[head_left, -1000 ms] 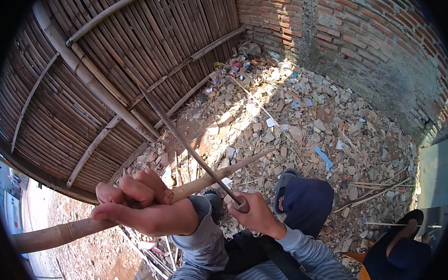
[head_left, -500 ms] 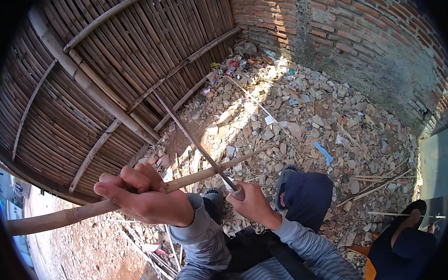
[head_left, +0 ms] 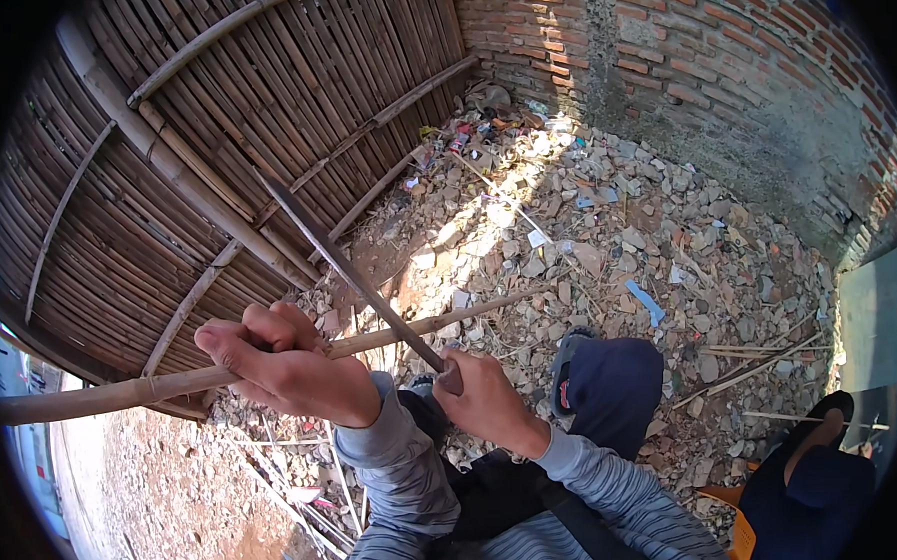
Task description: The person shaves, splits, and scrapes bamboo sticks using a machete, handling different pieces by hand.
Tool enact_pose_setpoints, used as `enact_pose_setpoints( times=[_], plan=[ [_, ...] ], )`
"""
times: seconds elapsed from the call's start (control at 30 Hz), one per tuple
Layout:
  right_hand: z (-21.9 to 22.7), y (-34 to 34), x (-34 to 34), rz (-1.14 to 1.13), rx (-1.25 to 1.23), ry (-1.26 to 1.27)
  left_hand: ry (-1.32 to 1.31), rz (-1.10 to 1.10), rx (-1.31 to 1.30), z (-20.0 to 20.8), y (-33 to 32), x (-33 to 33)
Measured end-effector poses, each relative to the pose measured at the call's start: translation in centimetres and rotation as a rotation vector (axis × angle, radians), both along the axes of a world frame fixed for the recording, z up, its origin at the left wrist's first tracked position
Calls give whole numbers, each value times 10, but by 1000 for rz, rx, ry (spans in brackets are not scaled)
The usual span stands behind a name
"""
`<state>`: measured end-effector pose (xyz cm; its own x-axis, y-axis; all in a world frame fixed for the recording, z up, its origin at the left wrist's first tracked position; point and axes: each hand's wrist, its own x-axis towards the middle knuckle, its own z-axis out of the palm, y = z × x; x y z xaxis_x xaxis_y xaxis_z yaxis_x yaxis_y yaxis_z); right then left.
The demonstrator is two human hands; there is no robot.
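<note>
A long bamboo pole runs from the left edge to the rubble in the middle, its thin end pointing away from me. My left hand is closed around it, palm side up. In my right hand is the short wooden handle of a machete, mostly covered by my fingers. The machete's long dark blade slants up to the left and crosses the pole just beyond my left hand. From this view I cannot tell whether the blade's edge bites into the bamboo.
Broken stones and litter cover the ground. A bamboo-slat wall stands at the left, a brick wall behind. Thin strips lie below my left arm. Another person's foot and an orange seat are at the lower right.
The machete has swung so more of its blade's flat side shows, and my right hand has moved slightly left and nearer me. The pole's near end has risen a little.
</note>
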<state>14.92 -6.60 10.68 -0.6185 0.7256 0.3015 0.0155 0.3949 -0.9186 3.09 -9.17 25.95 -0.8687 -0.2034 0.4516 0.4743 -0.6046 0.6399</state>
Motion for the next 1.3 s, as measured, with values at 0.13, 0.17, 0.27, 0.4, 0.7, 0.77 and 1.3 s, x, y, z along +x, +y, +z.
enact_pose_setpoints(
  times=[0.13, 0.17, 0.27, 0.4, 0.7, 0.77, 1.3],
  plan=[
    [-43, 21, 0, -96, 34, -100, -1, 24, -10, 4, -3, 1],
    [-49, 24, 1, -45, -1, -60, -1, 29, -10, 4, -2, 0],
    [-26, 22, -5, -47, -32, -167, -50, 13, -17, -1, 0, -5],
    [-4, 10, -13, -30, -29, -159, -14, -6, -19, -5, 0, -11],
    [-62, 30, -9, -120, 4, -75, 54, -110, -63, -20, 4, -21],
    [-62, 35, 2, -73, -69, -38, 211, -255, 19, -26, 7, -25],
    [21, 48, 12, 267, -434, 21, 513, -553, -67, 75, 31, -29]
  ],
)
